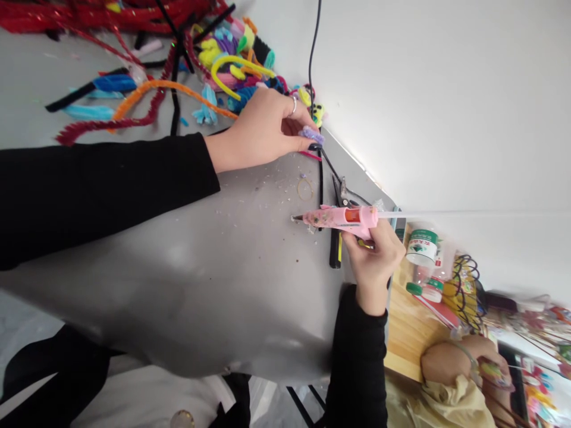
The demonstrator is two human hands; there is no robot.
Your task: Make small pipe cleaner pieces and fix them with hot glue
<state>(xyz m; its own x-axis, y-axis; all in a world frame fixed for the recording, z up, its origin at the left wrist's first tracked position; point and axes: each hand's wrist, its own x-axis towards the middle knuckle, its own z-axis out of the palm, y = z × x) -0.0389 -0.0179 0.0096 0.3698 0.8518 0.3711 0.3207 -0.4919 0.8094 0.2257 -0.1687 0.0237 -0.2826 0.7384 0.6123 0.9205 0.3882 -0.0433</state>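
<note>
My left hand (pixel 267 128), wearing a ring, pinches a small fuzzy purple piece (pixel 313 134) between thumb and fingers above the grey table (pixel 250 238). A pink glue gun (pixel 341 218) is gripped in my right hand (pixel 377 255), its dark tip pointing left and apart from the purple piece. A clear glue stick (pixel 446 214) sticks out of its back end. Beside the gun lie black-handled pliers (pixel 343 190) and a black and yellow tool (pixel 335 249), both partly covered.
Red tinsel stems (pixel 102 18), an orange pipe cleaner (pixel 178 86) and colourful fuzzy bits (pixel 223 50) heap at the upper left. A black cable (pixel 312 53) runs up the white wall. At the right are a green-and-white tub (pixel 422 245), bottles (pixel 432 288) and another person's arm (pixel 446 359).
</note>
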